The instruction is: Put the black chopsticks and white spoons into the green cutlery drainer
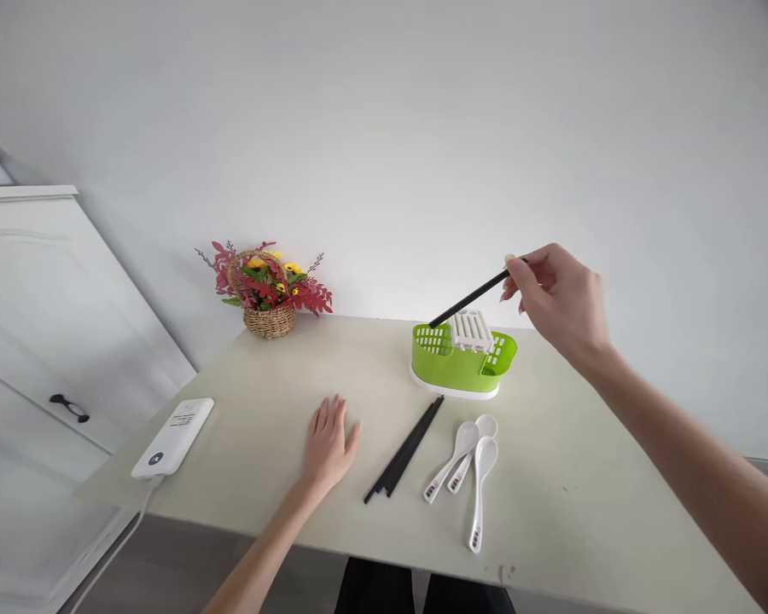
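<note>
Pinched by its upper end, a black chopstick [470, 298] slants down to the left from my right hand [560, 294]. Its lower tip is at the left compartment of the green utensil holder [454, 368], which has a white slatted rack on top and a white base. Whether the tip is inside or just above the opening, I cannot tell. My left hand [330, 448] lies flat on the table, fingers spread, touching nothing else. Just right of it rests a bundle of black chopsticks [406, 450]. Beside them lie three white spoons [485, 465], partly overlapping.
A wicker basket [270, 322] of artificial flowers stands at the table's back left, near the wall. At the left edge lies a white power bank [174, 437] with a cable hanging down. A white cabinet [32, 341] stands to the left of the table [550, 537].
</note>
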`<state>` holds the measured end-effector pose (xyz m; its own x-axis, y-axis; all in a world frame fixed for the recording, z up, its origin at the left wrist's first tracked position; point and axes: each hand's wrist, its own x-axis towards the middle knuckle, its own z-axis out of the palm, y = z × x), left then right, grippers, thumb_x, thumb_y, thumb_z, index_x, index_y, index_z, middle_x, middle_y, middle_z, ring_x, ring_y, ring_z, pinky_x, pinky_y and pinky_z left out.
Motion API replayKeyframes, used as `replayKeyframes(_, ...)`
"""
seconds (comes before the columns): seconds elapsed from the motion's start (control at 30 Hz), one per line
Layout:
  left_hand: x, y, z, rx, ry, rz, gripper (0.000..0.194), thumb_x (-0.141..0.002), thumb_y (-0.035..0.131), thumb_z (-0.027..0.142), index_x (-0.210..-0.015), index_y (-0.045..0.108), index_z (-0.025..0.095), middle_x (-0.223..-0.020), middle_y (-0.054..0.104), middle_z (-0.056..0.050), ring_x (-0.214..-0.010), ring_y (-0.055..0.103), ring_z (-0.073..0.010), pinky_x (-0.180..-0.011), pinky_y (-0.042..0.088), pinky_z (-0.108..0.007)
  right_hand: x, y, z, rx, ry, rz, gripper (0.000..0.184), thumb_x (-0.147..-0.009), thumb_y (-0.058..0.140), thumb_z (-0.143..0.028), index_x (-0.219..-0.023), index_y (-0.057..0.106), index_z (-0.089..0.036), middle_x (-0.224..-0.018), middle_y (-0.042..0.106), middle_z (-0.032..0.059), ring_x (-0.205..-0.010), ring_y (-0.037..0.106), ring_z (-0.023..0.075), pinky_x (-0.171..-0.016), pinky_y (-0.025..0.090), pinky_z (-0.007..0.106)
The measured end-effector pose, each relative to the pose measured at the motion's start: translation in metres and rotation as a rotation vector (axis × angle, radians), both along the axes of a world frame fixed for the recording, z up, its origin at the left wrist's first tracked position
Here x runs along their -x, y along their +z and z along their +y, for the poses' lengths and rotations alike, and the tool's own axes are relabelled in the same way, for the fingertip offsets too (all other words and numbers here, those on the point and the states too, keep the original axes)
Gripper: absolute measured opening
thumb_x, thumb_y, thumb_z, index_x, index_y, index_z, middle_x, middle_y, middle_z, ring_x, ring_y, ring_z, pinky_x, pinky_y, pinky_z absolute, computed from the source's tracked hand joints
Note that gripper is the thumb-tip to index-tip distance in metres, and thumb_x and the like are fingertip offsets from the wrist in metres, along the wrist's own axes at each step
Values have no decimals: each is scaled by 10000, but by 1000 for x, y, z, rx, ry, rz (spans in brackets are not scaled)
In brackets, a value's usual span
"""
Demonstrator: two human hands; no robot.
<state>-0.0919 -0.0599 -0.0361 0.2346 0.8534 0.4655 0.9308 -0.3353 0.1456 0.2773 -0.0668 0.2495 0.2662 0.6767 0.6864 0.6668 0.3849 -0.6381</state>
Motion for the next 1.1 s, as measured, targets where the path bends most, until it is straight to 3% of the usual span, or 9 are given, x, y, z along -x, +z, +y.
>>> replayKeyframes(0.13, -19, -4, 15, -9, -1, 43, 567, -1074, 425, 446, -1535, 507, 127, -1625, 499, -165, -1554, 386, -387, -1244, 379, -575, -4, -10, 41, 127, 35, -54, 254, -996, 622, -438, -824, 607, -251, -716, 745, -5, -572, 650, 150, -671, 500, 304)
replayKeyframes(0.37, -22, -6, 12, -37, -9, 53, 548, -1078, 413, 411, -1557, 486, 155, -1641, 481, -151, -1572, 358, -371, -1254, 360, -594, -10, -34, 109, 362, 28, -195, 243, -979, 583, -412, -820, 645, -239, -765, 784, 9, -705, 680, 173, -725, 483, 301)
replayKeyframes(0.67, -23, 0, 9, 13, -24, 5, 534, -1079, 430, 428, -1547, 497, 180, -1660, 453, -151, -1577, 340, -390, -1247, 360, -624, -12, -50, 162, 577, 104, -296, 227, -959, 626, -415, -855, 695, -226, -809, 808, 18, -807, 730, 182, -713, 504, 295)
replayKeyframes(0.8, -24, 1, 8, 29, -21, 0, 531, -1082, 425, 421, -1551, 495, 183, -1671, 437, -147, -1583, 325, -390, -1251, 353, -623, -11, -56, 174, 612, 95, -308, 240, -973, 620, -425, -886, 699, -215, -812, 808, 36, -798, 733, 190, -686, 504, 299)
replayKeyframes(0.9, -24, 1, 8, 43, -17, -2, 537, -1085, 417, 428, -1558, 489, 186, -1678, 426, -145, -1589, 316, -382, -1259, 343, -612, -10, -56, 174, 578, 39, -302, 280, -986, 612, -429, -1093, 684, -180, -820, 808, 51, -779, 718, 200, -713, 499, 318)
replayKeyframes(1.0, -24, 0, 9, 42, -19, -3, 545, -1086, 406, 445, -1560, 486, 188, -1677, 428, -144, -1589, 317, -378, -1261, 339, -608, -9, -49, 162, 491, -32, -303, 391, -1000, 582, -421, -1286, 601, -156, -950, 818, 88, -858, 715, 226, -742, 483, 333)
replayKeyframes(1.1, -24, 0, 10, 25, -23, 6, 529, -1083, 405, 427, -1535, 513, 173, -1663, 448, -151, -1581, 333, -382, -1262, 336, -606, -7, -40, 135, 396, -34, -351, 357, -1007, 552, -387, -1304, 587, -191, -1015, 810, 78, -922, 708, 238, -755, 460, 325)
